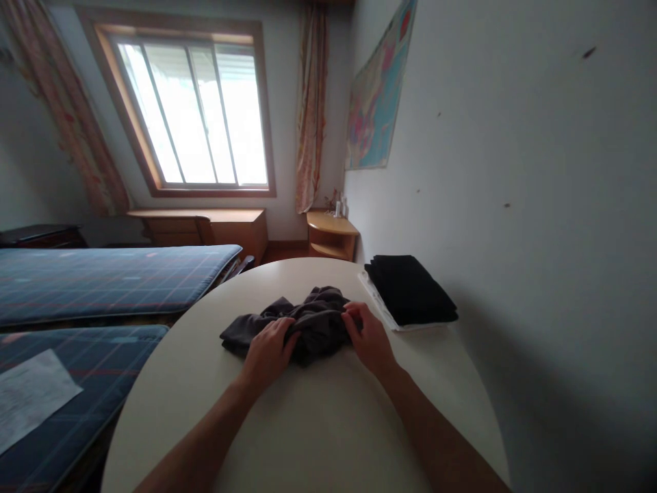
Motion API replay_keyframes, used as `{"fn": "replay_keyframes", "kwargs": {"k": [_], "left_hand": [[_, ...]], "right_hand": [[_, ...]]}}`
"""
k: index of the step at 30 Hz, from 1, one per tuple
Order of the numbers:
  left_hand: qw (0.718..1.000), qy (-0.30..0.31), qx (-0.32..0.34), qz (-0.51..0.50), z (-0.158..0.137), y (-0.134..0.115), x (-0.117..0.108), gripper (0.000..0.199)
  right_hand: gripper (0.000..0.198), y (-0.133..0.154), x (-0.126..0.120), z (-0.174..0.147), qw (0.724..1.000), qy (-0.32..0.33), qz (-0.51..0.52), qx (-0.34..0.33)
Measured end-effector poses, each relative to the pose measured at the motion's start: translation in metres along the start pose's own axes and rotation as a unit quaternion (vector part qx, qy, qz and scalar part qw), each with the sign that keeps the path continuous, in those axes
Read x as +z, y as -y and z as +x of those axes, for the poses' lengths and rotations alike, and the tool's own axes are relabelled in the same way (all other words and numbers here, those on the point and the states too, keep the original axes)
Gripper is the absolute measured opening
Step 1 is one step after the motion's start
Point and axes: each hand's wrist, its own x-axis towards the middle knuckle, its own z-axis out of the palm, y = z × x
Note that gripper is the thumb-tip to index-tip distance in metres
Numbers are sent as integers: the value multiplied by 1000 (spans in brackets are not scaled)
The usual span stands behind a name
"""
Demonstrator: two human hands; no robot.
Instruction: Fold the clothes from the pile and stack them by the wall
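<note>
Your right hand (pixel 370 337) pinches a fold at the right end of a crumpled, dark grey piece of soft cloth (pixel 318 322) between thumb and fingers, while your left hand (pixel 269 348) lies over its near left part, fingers curled; you cannot tell whether those fingers close on a fold. From the left edge of the frame, two blue plaid fabric mattresses (pixel 110 281) reach inward, and a white sheet of paper (pixel 38 394) lies on the nearer one at lower left. Above them, at upper left, you face a bright sliding window (pixel 200 116) in a brown wooden frame. Just below the frame's centre, the cloth lies in a loose heap on a round, cream-white tabletop (pixel 318 431). Right of your right hand, near the table's edge, sits a flat, folded black fabric stack (pixel 410 287). At upper right, a colourful paper map (pixel 382 96) hangs on the pale wall (pixel 554 137).
</note>
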Motion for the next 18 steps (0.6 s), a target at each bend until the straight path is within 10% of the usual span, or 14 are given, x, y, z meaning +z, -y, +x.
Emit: {"fn": "replay_keyframes", "kwargs": {"k": [6,10,18], "left_hand": [[958,-136,-165,-190,11,12,-11,36],[900,-150,-230,-337,14,15,-19,49],[863,-197,-294,-362,15,22,-21,54]], "right_hand": [[66,-23,6,-6,991,109,-61,-51],[39,-20,9,-5,978,178,-104,-20],[41,-13,-18,10,994,-45,6,103]]}}
